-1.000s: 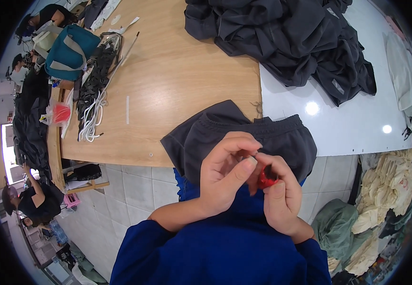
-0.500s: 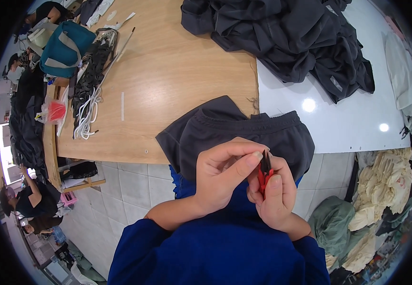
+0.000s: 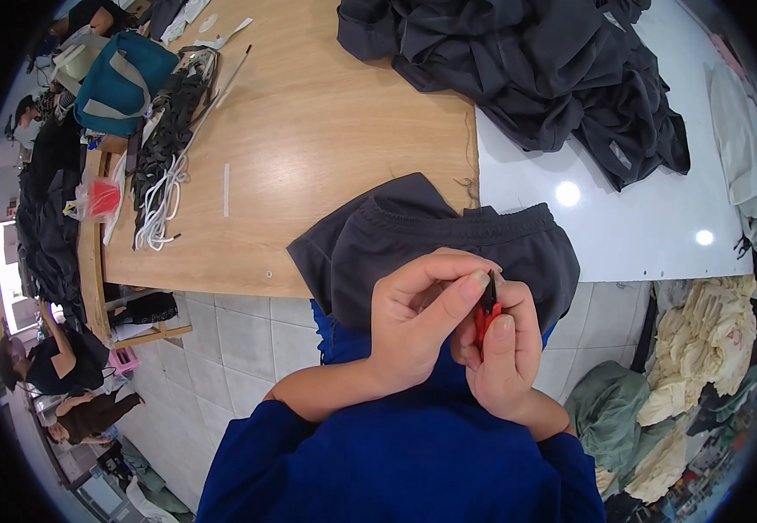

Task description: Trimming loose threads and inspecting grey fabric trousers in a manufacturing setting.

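**Two hands closed on one small red snipper over a dark garment**

The left hand (image 3: 418, 327) and right hand (image 3: 502, 357) are pressed together just above the person's blue-sleeved lap. Between them sits a single small red thread snipper (image 3: 487, 312), the right hand's fingers wrapped round its red body, the left thumb and forefinger pinching at its dark tip. Its long axis runs nearly upright in the view, dark tip pointing away from the person, toward the table.

Directly behind the hands one dark grey garment (image 3: 422, 240) with a gathered waistband hangs over the edge of the wooden table (image 3: 326, 131). Farther off, a heap of dark grey clothing (image 3: 527, 74) spans the wood and the adjoining white table (image 3: 623, 227); how many pieces it holds cannot be told.

At the left end lie one teal bag (image 3: 121, 78) with grey straps, a bundle of white cords (image 3: 160, 200), and one clear plastic packet with red contents (image 3: 95, 199). A pale narrow strip (image 3: 227, 189) lies alone on the wood.
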The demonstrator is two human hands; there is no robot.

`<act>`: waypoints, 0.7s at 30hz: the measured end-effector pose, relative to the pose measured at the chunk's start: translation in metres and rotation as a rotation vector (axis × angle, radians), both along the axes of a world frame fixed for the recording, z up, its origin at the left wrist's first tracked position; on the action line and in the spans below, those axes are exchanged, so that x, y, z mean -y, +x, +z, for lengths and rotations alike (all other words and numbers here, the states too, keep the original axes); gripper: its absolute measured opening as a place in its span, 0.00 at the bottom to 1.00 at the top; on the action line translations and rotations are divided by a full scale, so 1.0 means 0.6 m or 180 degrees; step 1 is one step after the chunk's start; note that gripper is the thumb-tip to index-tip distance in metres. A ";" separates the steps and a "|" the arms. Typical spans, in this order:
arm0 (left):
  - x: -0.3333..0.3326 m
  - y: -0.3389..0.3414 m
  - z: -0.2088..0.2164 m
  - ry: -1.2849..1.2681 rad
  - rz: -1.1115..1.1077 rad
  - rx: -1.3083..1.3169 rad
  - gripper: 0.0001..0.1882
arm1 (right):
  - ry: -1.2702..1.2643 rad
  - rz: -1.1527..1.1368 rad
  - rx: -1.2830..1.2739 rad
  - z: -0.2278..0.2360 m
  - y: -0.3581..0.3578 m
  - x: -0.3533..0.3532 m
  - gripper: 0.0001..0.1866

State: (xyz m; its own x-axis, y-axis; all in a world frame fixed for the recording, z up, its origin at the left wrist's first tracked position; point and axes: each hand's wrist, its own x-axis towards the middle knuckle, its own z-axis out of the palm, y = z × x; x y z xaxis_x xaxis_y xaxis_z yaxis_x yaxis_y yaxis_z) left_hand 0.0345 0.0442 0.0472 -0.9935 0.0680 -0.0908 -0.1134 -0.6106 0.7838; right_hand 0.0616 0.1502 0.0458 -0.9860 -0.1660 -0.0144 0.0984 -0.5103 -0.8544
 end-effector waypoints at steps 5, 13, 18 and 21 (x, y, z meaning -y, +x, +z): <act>-0.005 0.002 -0.002 0.0073 0.0077 0.0056 0.08 | 0.0053 -0.0017 -0.0065 -0.007 0.001 0.002 0.14; -0.008 0.000 -0.002 0.0099 0.0157 0.0061 0.07 | 0.0102 -0.0023 -0.0157 -0.011 -0.002 0.003 0.14; -0.009 -0.001 0.000 0.0117 0.0158 0.0131 0.07 | 0.0484 -0.0247 -0.0003 0.000 -0.007 0.013 0.16; -0.010 -0.001 -0.003 0.0128 0.0171 0.0139 0.07 | 0.0484 -0.0258 0.0058 -0.002 -0.005 0.012 0.16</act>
State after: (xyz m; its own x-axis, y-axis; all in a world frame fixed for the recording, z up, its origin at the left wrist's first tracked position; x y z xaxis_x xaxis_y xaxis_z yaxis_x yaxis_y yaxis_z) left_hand 0.0337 0.0500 0.0455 -0.9910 0.0193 -0.1325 -0.1133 -0.6475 0.7536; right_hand 0.0583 0.1430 0.0446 -0.9954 -0.0804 -0.0514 0.0785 -0.3822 -0.9207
